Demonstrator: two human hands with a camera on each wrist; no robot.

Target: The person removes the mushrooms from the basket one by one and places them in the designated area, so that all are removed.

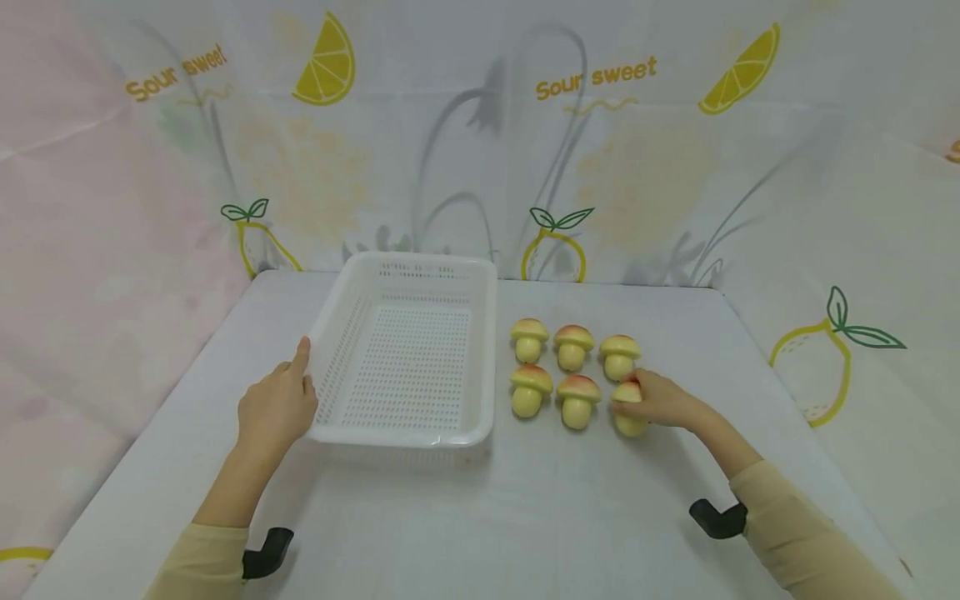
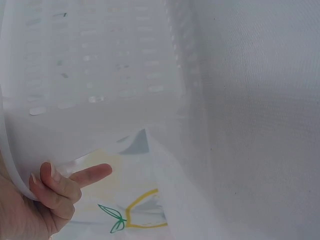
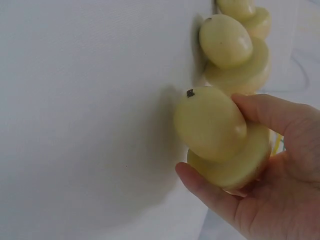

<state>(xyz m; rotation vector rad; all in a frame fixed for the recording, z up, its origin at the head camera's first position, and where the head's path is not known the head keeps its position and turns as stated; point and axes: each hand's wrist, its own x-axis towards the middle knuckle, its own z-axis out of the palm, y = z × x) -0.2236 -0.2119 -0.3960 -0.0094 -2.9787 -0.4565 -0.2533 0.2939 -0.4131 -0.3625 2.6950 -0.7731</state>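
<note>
At the left, my left hand (image 1: 276,406) holds the left rim of a white plastic basket (image 1: 405,437). The left wrist view shows its fingers (image 2: 61,192) curled at the rim, with one finger stretched out along the basket's side. On the right, my right hand (image 1: 664,400) grips a yellow toy mushroom (image 1: 628,427), the front one of the right-hand column. In the right wrist view, thumb and fingers stand on opposite sides of this mushroom (image 3: 210,122). Whether it touches the table is hard to tell.
Several more toy mushrooms (image 1: 577,402) with reddish cap tops stand in two rows right of the basket. The white table (image 1: 555,517) ends at a lemon-printed cloth (image 1: 420,142) behind. A black curved piece (image 1: 268,553) sticks out at each sleeve.
</note>
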